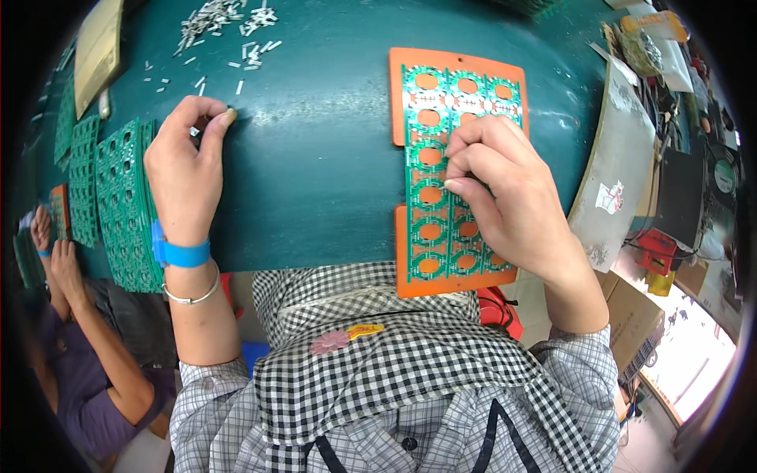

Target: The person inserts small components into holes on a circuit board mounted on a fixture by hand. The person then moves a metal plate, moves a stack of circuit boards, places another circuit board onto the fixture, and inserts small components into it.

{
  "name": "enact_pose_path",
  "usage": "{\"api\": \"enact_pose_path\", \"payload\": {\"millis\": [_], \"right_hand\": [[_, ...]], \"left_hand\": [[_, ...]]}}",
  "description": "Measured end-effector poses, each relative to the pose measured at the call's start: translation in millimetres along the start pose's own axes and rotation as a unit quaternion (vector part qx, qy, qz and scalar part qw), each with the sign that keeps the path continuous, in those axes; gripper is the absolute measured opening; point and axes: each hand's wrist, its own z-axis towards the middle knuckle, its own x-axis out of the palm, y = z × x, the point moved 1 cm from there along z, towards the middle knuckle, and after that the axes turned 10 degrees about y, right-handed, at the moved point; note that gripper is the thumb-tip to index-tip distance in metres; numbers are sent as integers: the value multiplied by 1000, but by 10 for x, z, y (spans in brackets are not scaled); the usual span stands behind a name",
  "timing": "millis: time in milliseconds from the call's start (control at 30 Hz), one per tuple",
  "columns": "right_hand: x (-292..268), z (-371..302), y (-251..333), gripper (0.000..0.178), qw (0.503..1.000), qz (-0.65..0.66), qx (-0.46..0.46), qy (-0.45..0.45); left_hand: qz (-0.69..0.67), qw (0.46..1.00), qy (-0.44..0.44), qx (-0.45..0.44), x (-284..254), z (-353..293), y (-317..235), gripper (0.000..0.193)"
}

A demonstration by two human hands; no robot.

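The green circuit board panel (435,189) lies flat in an orange carrier tray (410,87) on the dark green table (323,150), right of centre and just in front of the person's torso. The panel shows rows of round cut-outs through which the orange tray is visible.

The right hand (505,189) rests on the middle of the panel. Its thumb and fingers are pinched together against the board surface; whether a part sits between the fingertips cannot be told.

The left hand (185,169) lies on the table well apart from the tray, to the left. Its thumb and forefinger are pinched closed at the table surface; what they hold is too small to tell. The wrist carries a blue wrist strap (180,252) and a thin metal bangle (192,296).

Small loose metal parts (221,24) are scattered on the far table area beyond the left hand. A stack of green panels (118,205) lies just left of the left hand. Another person's hands (51,244) appear at the left edge.
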Motion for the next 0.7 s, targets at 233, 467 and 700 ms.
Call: {"api": "enact_pose_path", "payload": {"millis": [233, 467, 700], "right_hand": [[85, -8, -46, 19, 999, -28, -12, -42], [63, -27, -46, 19, 998, -43, -15, -32], [87, -11, -40, 19, 997, -62, -15, -38]], "left_hand": [[-150, 988, -15, 20, 87, -95, -303, 14], [-168, 985, 12, 46, 149, -135, -446, 15], [-168, 984, 26, 55, 157, -159, -499, 16]]}}
